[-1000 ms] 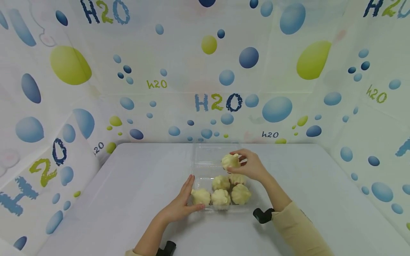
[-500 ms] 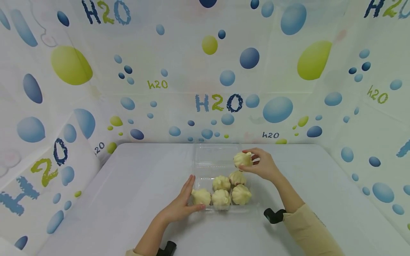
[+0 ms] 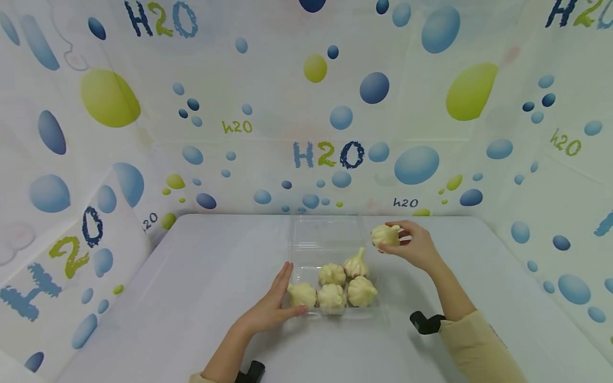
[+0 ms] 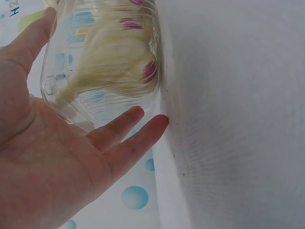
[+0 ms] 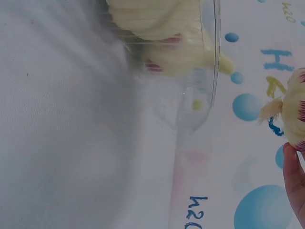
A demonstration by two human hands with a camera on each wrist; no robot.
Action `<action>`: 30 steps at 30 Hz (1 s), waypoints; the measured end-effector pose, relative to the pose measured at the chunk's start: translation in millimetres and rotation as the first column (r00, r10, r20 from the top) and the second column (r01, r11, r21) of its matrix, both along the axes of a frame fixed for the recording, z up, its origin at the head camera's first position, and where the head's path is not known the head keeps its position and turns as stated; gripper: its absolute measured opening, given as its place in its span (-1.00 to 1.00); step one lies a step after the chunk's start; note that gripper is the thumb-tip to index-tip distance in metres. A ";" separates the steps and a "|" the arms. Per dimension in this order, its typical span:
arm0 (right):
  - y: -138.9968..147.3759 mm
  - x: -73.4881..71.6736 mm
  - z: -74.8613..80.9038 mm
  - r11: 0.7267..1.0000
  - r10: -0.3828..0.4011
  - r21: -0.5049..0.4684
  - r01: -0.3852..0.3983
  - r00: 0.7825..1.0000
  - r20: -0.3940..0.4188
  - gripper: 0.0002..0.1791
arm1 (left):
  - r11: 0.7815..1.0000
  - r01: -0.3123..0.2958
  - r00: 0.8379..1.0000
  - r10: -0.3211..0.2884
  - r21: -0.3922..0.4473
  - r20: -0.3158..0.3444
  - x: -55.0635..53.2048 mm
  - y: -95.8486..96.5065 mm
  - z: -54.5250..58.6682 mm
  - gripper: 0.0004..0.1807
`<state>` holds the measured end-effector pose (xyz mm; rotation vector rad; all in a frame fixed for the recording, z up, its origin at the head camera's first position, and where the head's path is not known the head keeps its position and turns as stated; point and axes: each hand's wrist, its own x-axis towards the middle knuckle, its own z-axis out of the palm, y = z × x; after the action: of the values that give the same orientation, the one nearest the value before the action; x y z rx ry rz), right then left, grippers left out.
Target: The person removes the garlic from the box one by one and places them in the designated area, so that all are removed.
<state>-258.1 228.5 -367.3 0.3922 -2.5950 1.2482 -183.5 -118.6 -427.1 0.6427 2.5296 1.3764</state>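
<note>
In the head view my right hand (image 3: 415, 247) pinches a garlic bulb (image 3: 385, 236) between thumb and fingers, in the air to the right of a clear plastic box (image 3: 306, 272). Purple streaks and a root tuft show on that held bulb (image 5: 296, 109) in the right wrist view. Several other garlic bulbs (image 3: 332, 298) sit in the box, one at the back right with its stem upright. My left hand (image 3: 270, 308) rests at the box's left front corner with fingers spread and nearly straight; in the left wrist view its fingers lie along the clear box wall (image 4: 71, 90).
The box's clear lid (image 3: 325, 231) lies opened back toward the rear table edge. A white table (image 3: 210, 266) carries everything, with a wall cloth (image 3: 268, 80) of printed drops behind it. Black wrist devices (image 3: 426, 323) hang near both forearms.
My right hand has carried its garlic bulb rightward, from over the box to beside it. The back right bulb now stands with its stem up. My left hand has stayed in place.
</note>
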 end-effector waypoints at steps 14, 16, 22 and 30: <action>29.7 -0.2 -4.3 0.995 -0.100 0.008 0.100 0.995 0.019 -0.38 | 1.000 -0.003 1.000 0.003 -0.013 0.002 1.0 0.4 1.9 0.10; 32.3 -1.5 -7.0 0.994 -0.109 0.007 0.109 0.994 0.017 -0.38 | 1.000 -0.001 1.000 0.001 -0.009 0.000 0.9 0.4 2.5 0.10; 39.2 -4.5 -16.0 0.991 -0.132 0.009 0.132 0.990 0.055 -0.36 | 1.000 0.002 1.000 -0.002 0.002 0.008 -0.2 0.6 2.3 0.10; 46.3 -8.4 -35.1 0.988 -0.156 0.014 0.156 0.979 0.130 -0.30 | 1.000 0.000 1.000 0.000 -0.005 0.011 -0.1 -0.2 1.0 0.11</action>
<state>-266.5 274.8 -402.5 0.1073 -2.6760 1.2540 -183.6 -118.8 -426.1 0.6317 2.5234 1.3701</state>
